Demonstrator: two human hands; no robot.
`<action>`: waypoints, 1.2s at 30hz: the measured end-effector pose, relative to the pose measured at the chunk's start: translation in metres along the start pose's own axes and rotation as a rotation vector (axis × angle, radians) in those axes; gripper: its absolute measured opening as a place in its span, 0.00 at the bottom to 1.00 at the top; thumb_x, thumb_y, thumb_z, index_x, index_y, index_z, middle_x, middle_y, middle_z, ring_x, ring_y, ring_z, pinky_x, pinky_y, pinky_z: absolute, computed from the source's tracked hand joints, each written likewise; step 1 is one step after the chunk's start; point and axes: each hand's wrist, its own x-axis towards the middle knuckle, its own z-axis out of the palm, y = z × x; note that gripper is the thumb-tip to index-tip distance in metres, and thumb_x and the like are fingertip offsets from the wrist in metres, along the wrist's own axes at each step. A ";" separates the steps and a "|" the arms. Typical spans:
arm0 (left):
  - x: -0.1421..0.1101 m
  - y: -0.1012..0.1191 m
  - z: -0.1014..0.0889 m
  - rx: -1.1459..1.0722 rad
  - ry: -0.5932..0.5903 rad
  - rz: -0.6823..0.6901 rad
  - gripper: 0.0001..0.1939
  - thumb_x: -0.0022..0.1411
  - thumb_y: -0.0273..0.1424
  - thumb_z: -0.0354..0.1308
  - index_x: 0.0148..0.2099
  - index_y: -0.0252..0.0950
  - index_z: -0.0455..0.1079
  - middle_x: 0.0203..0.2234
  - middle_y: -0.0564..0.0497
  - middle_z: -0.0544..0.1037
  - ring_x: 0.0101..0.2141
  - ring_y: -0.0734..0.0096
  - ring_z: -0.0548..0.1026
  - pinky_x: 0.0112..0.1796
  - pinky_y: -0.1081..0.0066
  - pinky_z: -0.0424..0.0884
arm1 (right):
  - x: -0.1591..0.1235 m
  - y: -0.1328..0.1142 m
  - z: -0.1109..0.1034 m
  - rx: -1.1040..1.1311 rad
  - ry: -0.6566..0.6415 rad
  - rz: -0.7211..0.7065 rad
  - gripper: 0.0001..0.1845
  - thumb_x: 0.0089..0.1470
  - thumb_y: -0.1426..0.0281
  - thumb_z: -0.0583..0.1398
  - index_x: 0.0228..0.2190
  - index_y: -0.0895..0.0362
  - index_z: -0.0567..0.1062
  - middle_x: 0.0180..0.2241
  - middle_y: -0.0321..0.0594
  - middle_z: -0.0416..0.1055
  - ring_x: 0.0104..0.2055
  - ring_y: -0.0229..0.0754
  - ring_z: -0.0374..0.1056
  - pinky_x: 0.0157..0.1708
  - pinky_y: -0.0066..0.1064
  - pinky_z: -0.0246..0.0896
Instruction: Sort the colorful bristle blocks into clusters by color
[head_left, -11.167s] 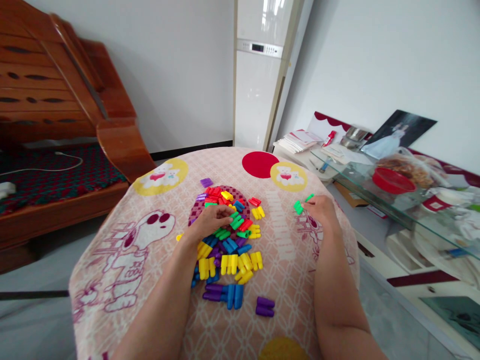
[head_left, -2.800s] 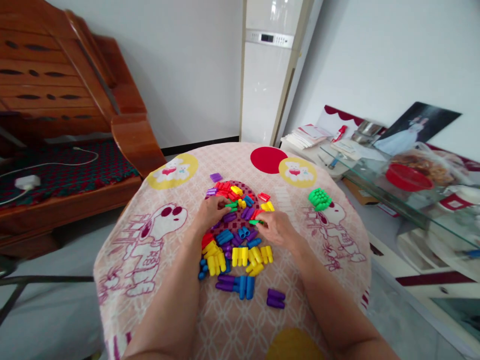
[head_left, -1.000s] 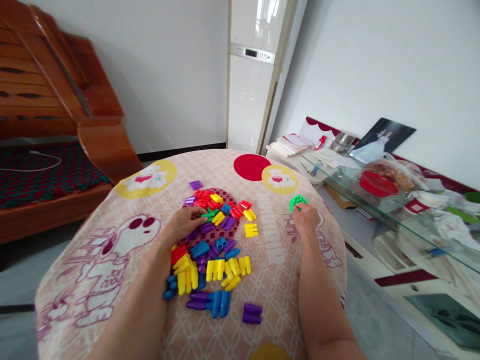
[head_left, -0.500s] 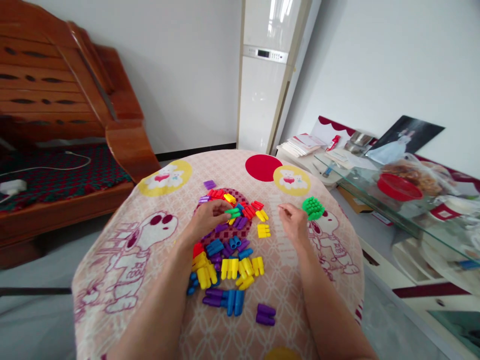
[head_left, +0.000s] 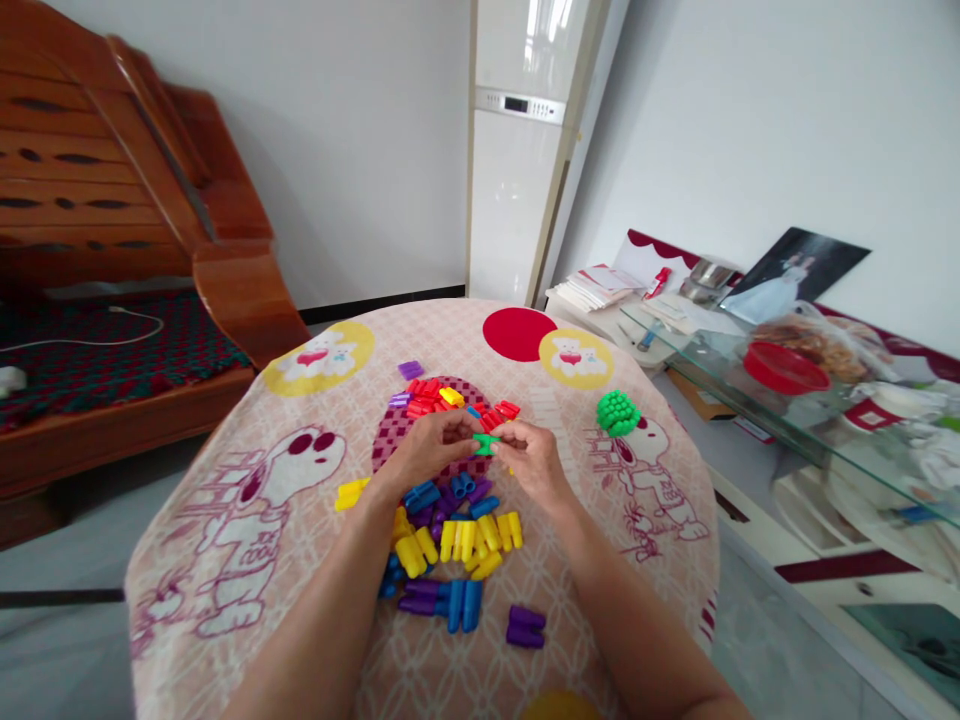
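Note:
Between the fingertips of my left hand [head_left: 437, 445] and my right hand [head_left: 531, 458] is a green plastic building block [head_left: 486, 444]. Both hands pinch it, one at each end, just above the pile. Red blocks [head_left: 426, 398] and a yellow block [head_left: 451, 397] lie beyond my fingers. Nearer to me are blue blocks [head_left: 421, 497], yellow blocks [head_left: 457, 541] and purple blocks [head_left: 420, 597], loosely heaped. Off to the right of my right hand sits a cluster of joined green blocks [head_left: 619, 413]. My hands cover part of the pile.
A patterned cloth covers the round table [head_left: 285, 560]. Behind it on the left is a wooden bench [head_left: 240, 260]. To the right stands a glass-topped cabinet [head_left: 720, 400] with papers, a red bowl [head_left: 786, 368] and a photo. A tall white appliance [head_left: 514, 190] stands at the back.
My right hand has moved left from beside the green cluster to meet my left hand at the green block. My left hand has shifted slightly right and nearer. The view has turned a little.

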 end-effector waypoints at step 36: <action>-0.004 -0.038 -0.031 0.520 0.276 0.015 0.27 0.55 0.22 0.51 0.57 0.37 0.72 0.53 0.46 0.77 0.53 0.57 0.74 0.57 0.57 0.67 | 0.035 -0.006 -0.019 -0.832 0.032 0.007 0.13 0.59 0.67 0.57 0.33 0.56 0.82 0.30 0.41 0.80 0.32 0.41 0.72 0.32 0.28 0.54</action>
